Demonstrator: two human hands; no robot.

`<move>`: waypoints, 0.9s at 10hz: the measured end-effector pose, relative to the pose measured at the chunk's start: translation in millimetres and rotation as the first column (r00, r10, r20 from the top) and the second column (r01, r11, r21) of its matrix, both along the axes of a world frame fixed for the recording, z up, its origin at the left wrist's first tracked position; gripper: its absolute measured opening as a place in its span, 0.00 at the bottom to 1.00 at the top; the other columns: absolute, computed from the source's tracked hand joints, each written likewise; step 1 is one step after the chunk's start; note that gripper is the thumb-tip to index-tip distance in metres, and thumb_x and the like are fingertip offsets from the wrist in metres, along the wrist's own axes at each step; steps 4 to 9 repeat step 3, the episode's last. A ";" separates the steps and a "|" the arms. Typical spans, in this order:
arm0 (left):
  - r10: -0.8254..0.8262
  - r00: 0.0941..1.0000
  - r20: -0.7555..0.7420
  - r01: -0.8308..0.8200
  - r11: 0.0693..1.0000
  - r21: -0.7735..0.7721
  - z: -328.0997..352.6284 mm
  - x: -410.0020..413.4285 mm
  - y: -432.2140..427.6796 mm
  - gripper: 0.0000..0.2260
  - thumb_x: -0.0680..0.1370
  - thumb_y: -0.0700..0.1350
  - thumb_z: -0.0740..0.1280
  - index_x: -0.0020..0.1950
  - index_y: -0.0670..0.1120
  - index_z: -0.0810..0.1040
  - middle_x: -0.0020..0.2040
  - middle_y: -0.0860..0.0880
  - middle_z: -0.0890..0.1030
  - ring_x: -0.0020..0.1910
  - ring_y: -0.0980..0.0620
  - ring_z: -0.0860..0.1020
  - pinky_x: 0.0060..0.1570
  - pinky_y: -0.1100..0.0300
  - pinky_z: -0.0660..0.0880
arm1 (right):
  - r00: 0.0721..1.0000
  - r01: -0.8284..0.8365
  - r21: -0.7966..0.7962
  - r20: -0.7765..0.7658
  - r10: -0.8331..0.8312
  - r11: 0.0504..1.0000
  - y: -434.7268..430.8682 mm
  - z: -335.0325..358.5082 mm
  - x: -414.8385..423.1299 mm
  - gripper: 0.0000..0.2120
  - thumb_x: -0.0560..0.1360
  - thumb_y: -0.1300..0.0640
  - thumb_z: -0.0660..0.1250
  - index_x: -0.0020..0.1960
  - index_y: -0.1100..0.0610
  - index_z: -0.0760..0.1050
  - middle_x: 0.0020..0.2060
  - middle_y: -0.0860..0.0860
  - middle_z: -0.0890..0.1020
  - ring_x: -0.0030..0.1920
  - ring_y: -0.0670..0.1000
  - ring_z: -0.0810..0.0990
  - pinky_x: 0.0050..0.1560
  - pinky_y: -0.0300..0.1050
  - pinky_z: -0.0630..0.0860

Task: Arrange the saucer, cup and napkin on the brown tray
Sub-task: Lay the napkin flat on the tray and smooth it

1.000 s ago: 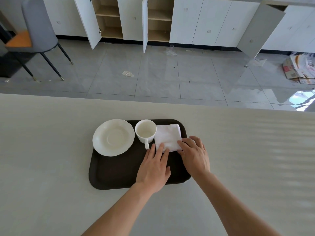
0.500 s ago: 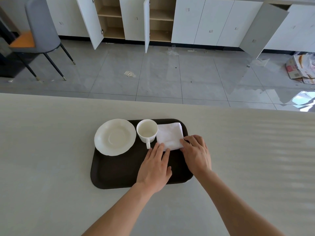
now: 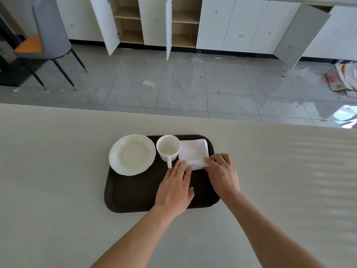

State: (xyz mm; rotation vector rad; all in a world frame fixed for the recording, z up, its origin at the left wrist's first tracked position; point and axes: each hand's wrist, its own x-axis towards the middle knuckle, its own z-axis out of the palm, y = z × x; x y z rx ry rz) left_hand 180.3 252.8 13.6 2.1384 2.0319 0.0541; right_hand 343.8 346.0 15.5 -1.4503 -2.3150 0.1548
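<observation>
A dark brown tray [image 3: 135, 192] lies on the pale table. A white saucer [image 3: 132, 154] rests on its far left corner, overhanging the rim a little. Beside it stands an empty white cup [image 3: 168, 147], handle pointing toward me. A folded white napkin [image 3: 194, 152] lies flat in the far right corner. My left hand [image 3: 174, 187] lies palm down on the tray, its fingertips on the napkin's near left corner. My right hand [image 3: 222, 174] rests with fingers bent on the napkin's near right corner.
The table [image 3: 58, 171] ends at a far edge just behind the tray. Beyond it is a grey tiled floor, white cabinets [image 3: 231, 24] with some doors open, a grey chair [image 3: 50, 35] at far left and cardboard [image 3: 342, 78] at far right.
Both hands have stayed on the napkin's near edge and nudged it slightly toward the tray's far right corner. Saucer and cup have not moved.
</observation>
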 end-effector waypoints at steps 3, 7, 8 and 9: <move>-0.016 0.996 0.087 0.017 1.000 -0.014 10.7 -1.9 -13.1 0.27 0.82 0.53 0.54 0.80 0.46 0.55 0.82 0.42 0.52 0.81 0.44 0.50 0.79 0.51 0.54 | 0.999 0.003 -0.112 0.040 0.001 0.994 -6.7 18.6 -0.8 0.13 0.71 0.56 0.75 0.55 0.56 0.82 0.52 0.51 0.81 0.57 0.59 0.75 0.48 0.52 0.79; -0.016 0.996 0.087 0.017 1.000 -0.014 10.7 -1.9 -13.1 0.27 0.82 0.53 0.54 0.80 0.46 0.55 0.82 0.42 0.52 0.81 0.44 0.50 0.79 0.51 0.54 | 0.999 0.003 -0.112 0.040 0.001 0.994 -6.7 18.6 -0.8 0.13 0.71 0.56 0.75 0.55 0.56 0.82 0.52 0.51 0.81 0.57 0.59 0.75 0.48 0.52 0.79; -0.016 0.996 0.087 0.017 1.000 -0.014 10.7 -1.9 -13.1 0.27 0.82 0.53 0.54 0.80 0.46 0.55 0.82 0.42 0.52 0.81 0.44 0.50 0.79 0.51 0.54 | 0.999 0.003 -0.112 0.040 0.001 0.994 -6.7 18.6 -0.8 0.13 0.71 0.56 0.75 0.55 0.56 0.82 0.52 0.51 0.81 0.57 0.59 0.75 0.48 0.52 0.79; -0.016 0.996 0.087 0.017 1.000 -0.014 10.7 -1.9 -13.1 0.27 0.82 0.53 0.54 0.80 0.46 0.55 0.82 0.42 0.52 0.81 0.44 0.50 0.79 0.51 0.54 | 0.999 0.003 -0.112 0.040 0.001 0.994 -6.7 18.6 -0.8 0.13 0.71 0.56 0.75 0.55 0.56 0.82 0.52 0.51 0.81 0.57 0.59 0.75 0.48 0.52 0.79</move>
